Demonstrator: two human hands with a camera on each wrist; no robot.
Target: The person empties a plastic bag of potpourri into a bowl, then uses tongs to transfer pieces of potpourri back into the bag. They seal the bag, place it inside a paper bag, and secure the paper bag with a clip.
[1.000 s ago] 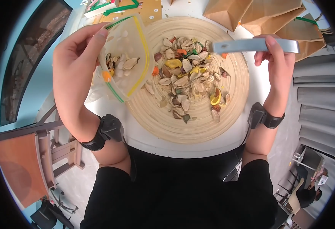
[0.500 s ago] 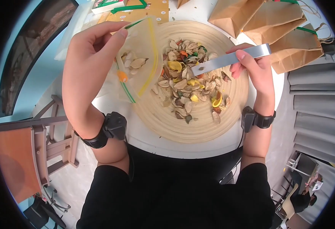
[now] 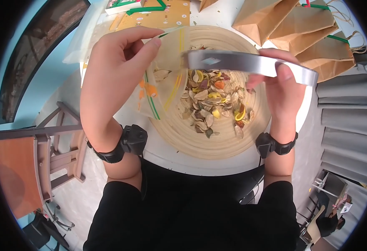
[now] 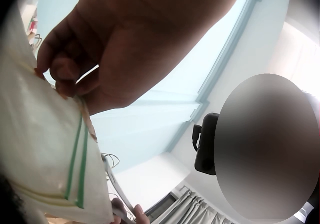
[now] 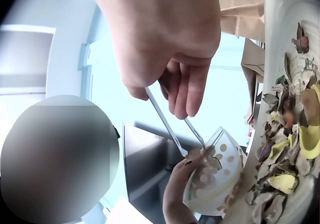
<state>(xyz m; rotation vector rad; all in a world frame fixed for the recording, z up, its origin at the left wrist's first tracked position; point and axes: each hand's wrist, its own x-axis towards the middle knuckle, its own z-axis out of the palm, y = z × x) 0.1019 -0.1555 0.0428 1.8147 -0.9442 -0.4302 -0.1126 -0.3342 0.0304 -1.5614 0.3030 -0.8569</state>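
My left hand [image 3: 115, 73] pinches the top edge of a translucent zip bag [image 3: 169, 58] with yellow and green seal lines. Inside it lie dried petals and an orange piece [image 3: 150, 90]. My right hand [image 3: 284, 94] grips metal tongs [image 3: 242, 62], whose tips reach the bag's mouth. In the right wrist view, pale dried pieces [image 5: 195, 154] show at the tong tips, overlapping the bag [image 5: 212, 184]; I cannot tell whether the tongs hold them. Beneath spreads a heap of potpourri [image 3: 210, 96] on a round ribbed wooden plate [image 3: 179, 144], its far part hidden behind the tongs.
Brown paper bags [image 3: 304, 27] stand at the back right of the white table [image 3: 166, 163]. At the back left are a yellow board [image 3: 150, 19] and a white box [image 3: 125, 6] with green strips. A person [image 3: 332, 224] sits far off at lower right.
The tongs went down to the heap, then rose and moved left to the bag's mouth. My left hand and the bag have shifted right, over the plate's left side.
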